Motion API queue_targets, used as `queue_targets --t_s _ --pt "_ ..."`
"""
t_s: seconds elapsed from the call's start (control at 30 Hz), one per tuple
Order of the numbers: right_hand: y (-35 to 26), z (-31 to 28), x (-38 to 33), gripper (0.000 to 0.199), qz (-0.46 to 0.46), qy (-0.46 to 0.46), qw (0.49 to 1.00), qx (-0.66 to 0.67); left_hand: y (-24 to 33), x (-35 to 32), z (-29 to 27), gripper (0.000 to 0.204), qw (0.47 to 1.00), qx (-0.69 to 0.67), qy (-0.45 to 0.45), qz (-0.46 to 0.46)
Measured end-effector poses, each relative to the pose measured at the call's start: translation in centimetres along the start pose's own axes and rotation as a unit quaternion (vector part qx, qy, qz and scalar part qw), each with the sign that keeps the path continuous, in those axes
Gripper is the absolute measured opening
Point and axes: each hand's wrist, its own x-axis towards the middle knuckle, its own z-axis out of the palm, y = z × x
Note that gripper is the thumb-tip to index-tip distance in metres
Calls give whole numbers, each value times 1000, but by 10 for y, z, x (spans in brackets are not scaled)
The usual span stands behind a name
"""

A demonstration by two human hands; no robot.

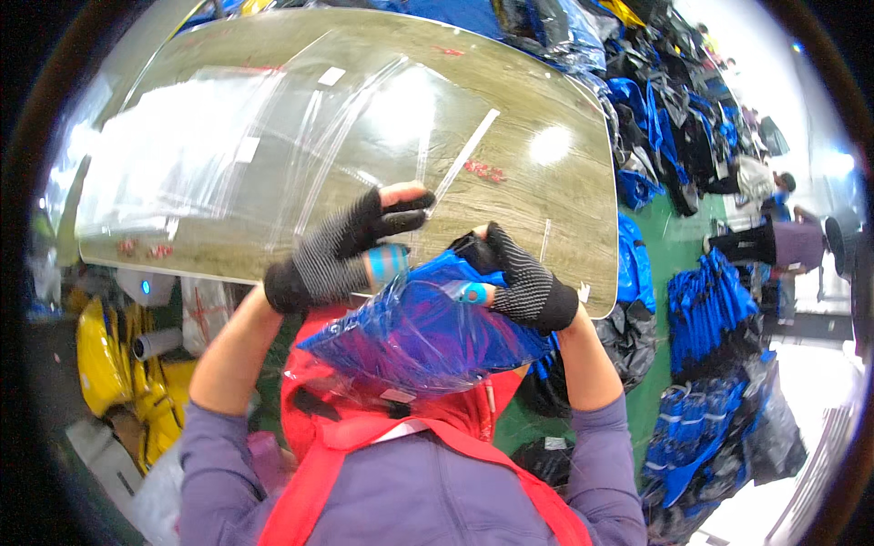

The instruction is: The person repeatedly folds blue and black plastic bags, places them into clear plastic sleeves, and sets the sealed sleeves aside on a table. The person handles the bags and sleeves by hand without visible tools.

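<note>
Head cam view, looking straight down at two gloved hands by the near edge of a wood-look table (537, 196). Right hand (523, 278) is closed on a blue bundle (446, 318) in shiny clear plastic, fingers curled over its top end and taped thumb pressed on the wrap. The bundle sits tilted just off the table's near edge, right in front of the wearer's red apron (455, 420), with its top end lapping over that edge in the picture.

Left hand (350, 246) is open, fingers stretched out over the table near the middle of the near edge. Its thumb, blue band and all, is right beside the bundle's upper side, but I honestly can't tell if it's touching.

Tabletop's got clear bags (214, 182) spread from the left edge to past the middle, pretty glary, plus some red marks (485, 171) toward the right edge. Yellow bags (102, 355) are down below the near left corner. Past the right edge there's a mess of blue and black bags (651, 118), green floor (685, 218), and further out another person (794, 244) in a purple top.
</note>
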Motion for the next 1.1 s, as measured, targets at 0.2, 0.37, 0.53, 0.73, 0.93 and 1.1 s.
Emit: queue_targets --t_s 0.2,0.37,0.53,0.73,0.93,1.1 --pt "15 -22 -2 99 -73 62 994 -47 -18 -2 -3 73 990 139 2 13" --pt "60 -8 -47 86 25 70 990 124 -34 2 -26 56 985 120 119 17" --pt "104 23 -48 53 -142 329 926 123 -43 19 -21 58 976 146 140 80" --pt "113 29 -47 92 -136 236 862 429 -31 21 -22 52 939 313 102 98" --pt "110 52 -35 68 -152 350 870 313 -36 11 -15 40 949 265 159 63" --pt "94 53 -35 55 -71 344 871 344 0 12 12 43 965 230 81 -102"
